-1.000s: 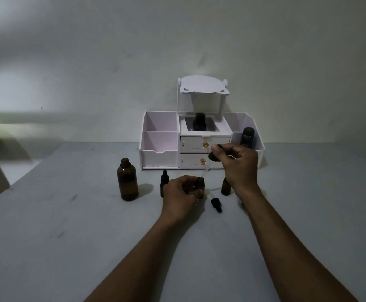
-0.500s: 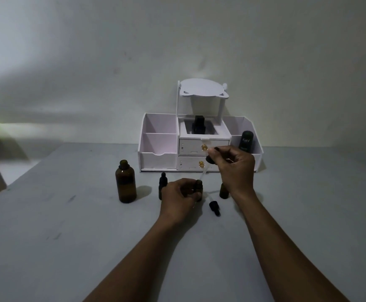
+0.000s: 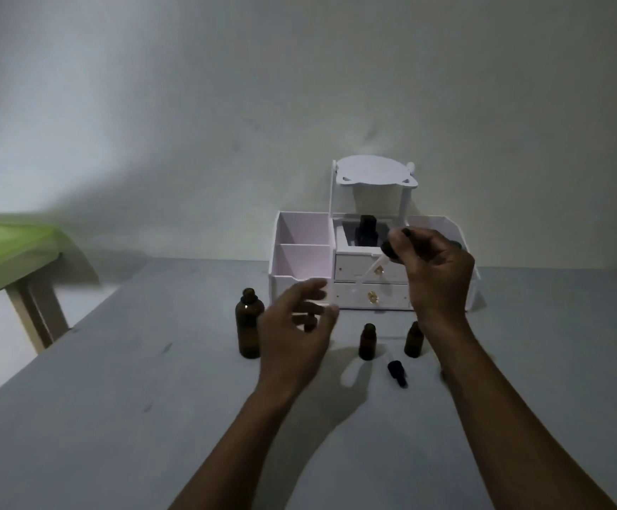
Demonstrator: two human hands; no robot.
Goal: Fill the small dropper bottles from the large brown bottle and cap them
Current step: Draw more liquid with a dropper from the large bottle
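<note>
The large brown bottle (image 3: pixel 248 325) stands uncapped on the grey table (image 3: pixel 115 417), left of my hands. My left hand (image 3: pixel 294 336) hovers just right of it with its fingers spread and nothing in them. A small capped bottle (image 3: pixel 310 322) shows partly between those fingers. Two small brown dropper bottles stand open, one in the middle (image 3: pixel 367 342) and one to its right (image 3: pixel 413 340). A black dropper cap (image 3: pixel 397 373) lies on the table in front of them. My right hand (image 3: pixel 437 277) pinches a dropper (image 3: pixel 369 274) by its black bulb, its glass tube slanting down to the left.
A white desk organizer (image 3: pixel 299 252) with two drawers and open compartments stands against the wall behind the bottles, with a black bottle (image 3: pixel 367 233) in its middle bay. A green-topped table (image 3: pixel 5 252) is at the far left.
My left hand has let go of the middle small bottle and moved left and up, fingers spreading. My right hand has lifted the dropper up out of that bottle.
</note>
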